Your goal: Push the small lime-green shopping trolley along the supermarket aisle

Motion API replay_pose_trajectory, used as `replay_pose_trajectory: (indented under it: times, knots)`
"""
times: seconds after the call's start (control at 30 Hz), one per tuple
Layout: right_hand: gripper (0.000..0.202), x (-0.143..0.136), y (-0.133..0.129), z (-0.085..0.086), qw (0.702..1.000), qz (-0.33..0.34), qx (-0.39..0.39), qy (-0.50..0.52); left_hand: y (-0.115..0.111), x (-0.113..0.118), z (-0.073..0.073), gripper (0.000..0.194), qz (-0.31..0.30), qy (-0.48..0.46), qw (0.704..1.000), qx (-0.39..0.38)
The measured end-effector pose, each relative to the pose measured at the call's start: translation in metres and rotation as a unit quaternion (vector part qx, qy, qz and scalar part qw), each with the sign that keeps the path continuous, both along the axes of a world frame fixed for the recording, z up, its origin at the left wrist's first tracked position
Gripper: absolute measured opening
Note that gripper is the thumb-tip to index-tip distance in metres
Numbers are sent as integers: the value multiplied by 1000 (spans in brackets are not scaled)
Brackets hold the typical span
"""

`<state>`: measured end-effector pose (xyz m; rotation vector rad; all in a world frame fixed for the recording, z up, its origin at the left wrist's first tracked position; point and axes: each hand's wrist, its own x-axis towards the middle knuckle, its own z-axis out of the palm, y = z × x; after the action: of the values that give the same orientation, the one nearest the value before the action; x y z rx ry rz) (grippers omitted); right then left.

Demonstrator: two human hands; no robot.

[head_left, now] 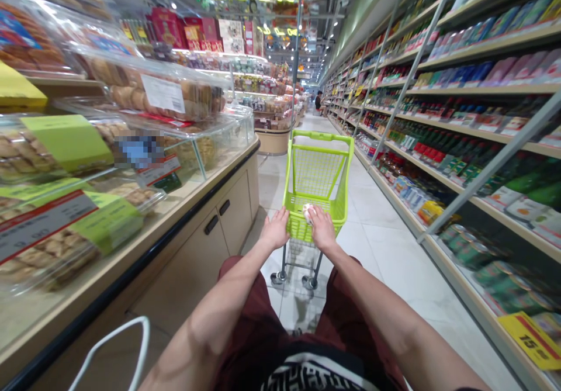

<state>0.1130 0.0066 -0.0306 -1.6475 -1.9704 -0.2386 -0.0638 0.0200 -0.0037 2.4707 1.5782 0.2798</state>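
A lime-green shopping cart (pixel 318 169) on grey legs with casters stands in front of me in the aisle. My left hand (pixel 276 228) rests against the near left edge of its basket, fingers extended and somewhat apart. At the near right part of the basket, my right hand (pixel 322 227) has its fingers around a small white item with dark and reddish marks (pixel 308 213); what it is cannot be made out. No goods show through the basket's mesh.
To the left runs a wooden counter (pixel 239 183) with packed biscuits in clear boxes (pixel 153 93). Long shelves of bottles and cans (pixel 473 134) line the right. Pale floor tiles (pixel 372 227) lead forward; far off, a person (pixel 318 101) is beside the right shelves.
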Motion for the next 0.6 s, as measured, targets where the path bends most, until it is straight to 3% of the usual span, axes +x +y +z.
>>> replay_pose_trajectory:
  times: [0.3, 0.47, 0.6]
  knots:
    - [40, -59, 21, -1, 998, 63, 11, 16, 6, -10, 1, 67, 1, -67, 998, -10]
    - [44, -43, 18, -7, 996, 76, 6, -41, 12, -20, -20, 56, 34, -38, 998, -38]
    - [47, -30, 10, -10, 990, 94, 27, -99, 9, -14, -42, 57, 39, -19, 997, -69]
